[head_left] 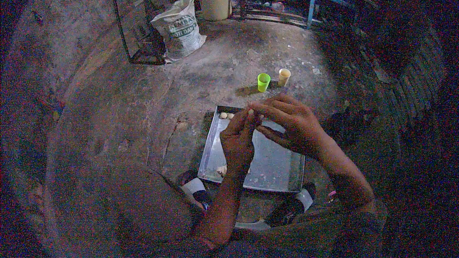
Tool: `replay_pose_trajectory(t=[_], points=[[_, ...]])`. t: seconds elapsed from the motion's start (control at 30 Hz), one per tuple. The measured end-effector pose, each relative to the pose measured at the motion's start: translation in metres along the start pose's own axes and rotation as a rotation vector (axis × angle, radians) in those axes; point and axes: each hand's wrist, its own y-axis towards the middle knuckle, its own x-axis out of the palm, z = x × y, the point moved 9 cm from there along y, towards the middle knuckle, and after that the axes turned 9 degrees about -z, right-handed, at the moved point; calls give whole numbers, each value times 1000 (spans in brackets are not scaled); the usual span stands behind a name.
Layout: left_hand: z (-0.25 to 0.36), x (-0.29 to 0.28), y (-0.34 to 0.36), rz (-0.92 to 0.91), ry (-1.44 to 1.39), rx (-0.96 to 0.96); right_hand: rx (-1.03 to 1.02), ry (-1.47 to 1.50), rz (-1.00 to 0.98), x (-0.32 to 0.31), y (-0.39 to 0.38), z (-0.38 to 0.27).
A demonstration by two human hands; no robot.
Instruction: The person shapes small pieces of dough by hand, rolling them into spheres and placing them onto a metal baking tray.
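My left hand (237, 145) and my right hand (297, 125) meet at their fingertips above the tray's far side. Between the fingertips shows a small pale lump (251, 112), mostly covered, so its kind is unclear. The left fingers are closed around it; the right fingers bend over and press on it from the right. Below lies a shallow rectangular metal tray (273, 165) on the floor. In its far left corner sit small round pale balls (223, 115). A pale piece (221, 171) lies near its front left corner, partly behind my left wrist.
Beyond the tray stand a green cup (263, 82) and a cream cup (284, 77) on the concrete floor (143, 110). Farther back are a white sack (179, 31), a dark frame (125, 24), a beige bucket (214, 0) and a blue post (311, 7). My feet flank the tray's near end.
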Motion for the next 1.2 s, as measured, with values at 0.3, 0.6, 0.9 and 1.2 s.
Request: replay_pose_trajectory(t=[0.3, 0.6, 0.9, 1.2], points=[[-6, 7, 4, -160, -48, -164, -13, 119, 21, -4, -1, 8], [-5, -7, 5, -80, -235, -42, 181, 406, 13, 1, 1, 25], [8, -12, 9, -140, -108, 41, 286, 425, 79, 13, -7, 39], [16, -10, 5, -84, 60, 142, 251, 473, 41, 12, -9, 36]])
